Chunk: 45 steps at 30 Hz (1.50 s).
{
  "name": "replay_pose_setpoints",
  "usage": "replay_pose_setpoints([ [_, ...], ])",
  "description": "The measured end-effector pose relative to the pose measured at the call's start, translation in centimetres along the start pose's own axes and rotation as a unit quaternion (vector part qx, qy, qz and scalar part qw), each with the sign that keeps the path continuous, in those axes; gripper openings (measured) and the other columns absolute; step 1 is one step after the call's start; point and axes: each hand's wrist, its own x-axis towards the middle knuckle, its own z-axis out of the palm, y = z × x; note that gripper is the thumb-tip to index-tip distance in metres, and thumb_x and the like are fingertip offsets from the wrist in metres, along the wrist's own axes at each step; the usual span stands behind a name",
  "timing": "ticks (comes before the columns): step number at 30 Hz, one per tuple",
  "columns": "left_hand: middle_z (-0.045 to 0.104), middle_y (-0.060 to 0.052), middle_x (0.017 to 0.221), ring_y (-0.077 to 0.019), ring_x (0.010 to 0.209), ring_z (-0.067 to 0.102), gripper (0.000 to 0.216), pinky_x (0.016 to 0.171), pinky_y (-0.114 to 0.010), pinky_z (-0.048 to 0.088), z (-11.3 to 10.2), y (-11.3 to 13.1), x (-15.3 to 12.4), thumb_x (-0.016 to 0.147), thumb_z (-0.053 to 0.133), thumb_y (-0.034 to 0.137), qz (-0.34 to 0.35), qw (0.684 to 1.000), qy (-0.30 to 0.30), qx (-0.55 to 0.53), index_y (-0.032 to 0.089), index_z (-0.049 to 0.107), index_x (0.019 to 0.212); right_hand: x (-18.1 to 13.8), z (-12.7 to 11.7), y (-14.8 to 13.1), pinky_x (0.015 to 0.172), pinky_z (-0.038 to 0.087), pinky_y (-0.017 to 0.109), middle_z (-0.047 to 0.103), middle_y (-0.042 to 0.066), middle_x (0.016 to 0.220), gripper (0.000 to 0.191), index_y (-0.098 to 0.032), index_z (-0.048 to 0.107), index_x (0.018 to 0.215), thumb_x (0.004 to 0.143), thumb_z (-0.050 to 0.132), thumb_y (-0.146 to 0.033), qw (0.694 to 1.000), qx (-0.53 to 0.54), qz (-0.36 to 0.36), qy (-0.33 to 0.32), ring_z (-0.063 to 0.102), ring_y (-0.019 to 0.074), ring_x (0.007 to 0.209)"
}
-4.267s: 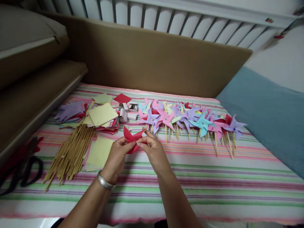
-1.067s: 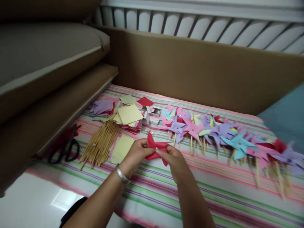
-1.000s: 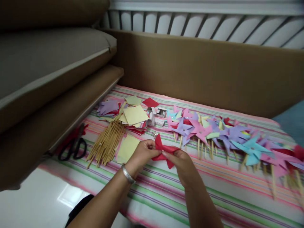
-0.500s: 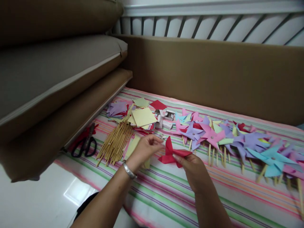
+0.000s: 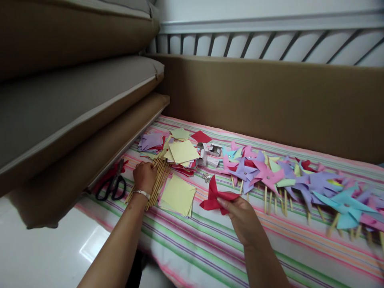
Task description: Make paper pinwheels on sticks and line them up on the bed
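Observation:
My right hand (image 5: 241, 216) pinches a red paper pinwheel (image 5: 214, 199) between thumb and fingers. It is held above the striped cloth, its blades folded in toward the middle and no stick on it. Over to the left, my left hand (image 5: 145, 176) is down on a pile of thin wooden sticks (image 5: 159, 184), its fingers curled closed. Their tips are hidden, so I cannot make out whether a stick is in them. Between the two hands lies a stack of pale yellow paper squares (image 5: 178, 196). Small shiny metal pieces (image 5: 206, 177) sit just beyond the red pinwheel.
Finished pinwheels (image 5: 267, 176) in several colours lie in a row along the right. Black-handled scissors (image 5: 111, 187) lie left of the sticks. More paper squares (image 5: 184, 152) and small white boxes (image 5: 213, 160) are further back. Stacked cushions (image 5: 90, 92) overhang the left side.
My left hand has moved left and down, from beside the red pinwheel to the sticks, uncovering the yellow squares. My right hand still holds the pinwheel in nearly the same place.

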Motion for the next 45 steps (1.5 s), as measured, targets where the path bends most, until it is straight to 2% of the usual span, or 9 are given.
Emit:
replay_pose_setpoints([
  [10, 0.066, -0.014, 0.085, -0.0260, 0.087, 0.057, 0.021, 0.075, -0.035, 0.040, 0.3, 0.7, 0.2, 0.074, 0.051, 0.024, -0.029, 1.000, 0.009, 0.003, 0.015, 0.070, 0.076, 0.3, -0.2, 0.3, 0.077, 0.044, 0.034, 0.073, 0.007, 0.085, 0.028, -0.017, 0.070, 0.082, 0.059, 0.079, -0.029, 1.000, 0.014, 0.002, -0.009, 0.063, 0.0221, 0.081],
  [17, 0.063, -0.008, 0.078, -0.0207, 0.078, 0.056, 0.013, 0.073, -0.032, 0.042, -4.2, 2.1, -0.6, 0.074, 0.053, 0.023, 0.002, 0.974, 0.062, -0.216, 0.015, 0.063, 0.071, 0.2, -1.0, 0.0, 0.059, 0.042, 0.027, 0.068, 0.000, 0.069, 0.019, -0.020, 0.069, 0.075, 0.059, 0.079, -0.024, 0.996, 0.088, -0.004, -0.017, 0.059, 0.0149, 0.063],
  [19, 0.060, -0.003, 0.070, -0.0149, 0.063, 0.053, 0.012, 0.059, -0.026, 0.041, -5.7, 3.6, -1.8, 0.073, 0.056, 0.026, -0.036, 0.920, -0.032, -0.389, 0.016, 0.061, 0.077, 0.1, -1.4, -0.1, 0.059, 0.042, 0.028, 0.065, 0.000, 0.067, 0.019, -0.020, 0.067, 0.071, 0.057, 0.080, -0.022, 0.991, 0.128, -0.010, -0.038, 0.057, 0.0146, 0.062],
  [22, 0.060, -0.001, 0.072, -0.0072, 0.048, 0.046, 0.024, 0.043, -0.019, 0.031, -7.0, 6.4, -3.9, 0.071, 0.062, 0.026, -0.060, 0.742, -0.284, -0.605, 0.016, 0.060, 0.092, -0.3, -1.5, -0.5, 0.066, 0.044, 0.032, 0.060, 0.000, 0.068, 0.018, -0.019, 0.065, 0.069, 0.058, 0.079, -0.024, 0.974, 0.186, -0.045, -0.121, 0.055, 0.0159, 0.067],
  [24, 0.060, 0.000, 0.072, -0.0032, 0.041, 0.040, 0.032, 0.036, -0.016, 0.022, -7.0, 7.9, -5.2, 0.070, 0.066, 0.026, -0.063, 0.657, -0.379, -0.649, 0.015, 0.059, 0.099, -0.4, -1.4, -0.7, 0.068, 0.044, 0.033, 0.055, -0.001, 0.066, 0.016, -0.020, 0.064, 0.067, 0.061, 0.077, -0.026, 0.956, 0.214, -0.075, -0.187, 0.052, 0.0146, 0.066],
  [30, 0.053, 0.005, 0.055, -0.0009, 0.031, 0.027, 0.030, 0.031, -0.015, 0.013, -5.3, 10.7, -7.7, 0.079, 0.059, 0.030, -0.068, 0.558, -0.473, -0.678, 0.019, 0.057, 0.107, -0.3, -1.1, -0.6, 0.067, 0.044, 0.032, 0.047, -0.003, 0.063, 0.018, -0.022, 0.060, 0.064, 0.066, 0.075, -0.032, 0.924, 0.272, -0.109, -0.246, 0.048, 0.0127, 0.062],
  [35, 0.061, -0.001, 0.066, -0.0051, 0.044, 0.049, 0.020, 0.040, -0.016, 0.034, -5.1, 12.5, -8.6, 0.070, 0.068, 0.021, -0.062, 0.535, -0.464, -0.703, 0.014, 0.062, 0.088, -0.2, -1.3, -0.3, 0.070, 0.044, 0.031, 0.048, -0.003, 0.068, 0.017, -0.022, 0.060, 0.066, 0.069, 0.074, -0.032, 0.925, 0.286, -0.099, -0.231, 0.049, 0.0124, 0.066],
  [40, 0.058, 0.001, 0.065, 0.0005, 0.035, 0.033, 0.022, 0.033, -0.014, 0.015, -5.3, 13.7, -9.5, 0.075, 0.064, 0.024, -0.035, 0.534, -0.490, -0.688, 0.015, 0.063, 0.095, -0.3, -1.7, -0.3, 0.071, 0.044, 0.034, 0.049, -0.002, 0.069, 0.020, -0.022, 0.060, 0.063, 0.068, 0.073, -0.036, 0.931, 0.272, -0.115, -0.213, 0.050, 0.0144, 0.069],
  [45, 0.055, 0.003, 0.055, -0.0007, 0.032, 0.030, 0.030, 0.033, -0.016, 0.015, -4.7, 14.1, -10.3, 0.078, 0.059, 0.033, -0.036, 0.557, -0.486, -0.672, 0.017, 0.062, 0.105, -0.4, -1.6, -0.7, 0.066, 0.044, 0.032, 0.051, -0.001, 0.069, 0.017, -0.022, 0.063, 0.065, 0.063, 0.077, -0.032, 0.937, 0.261, -0.127, -0.195, 0.050, 0.0148, 0.068],
])
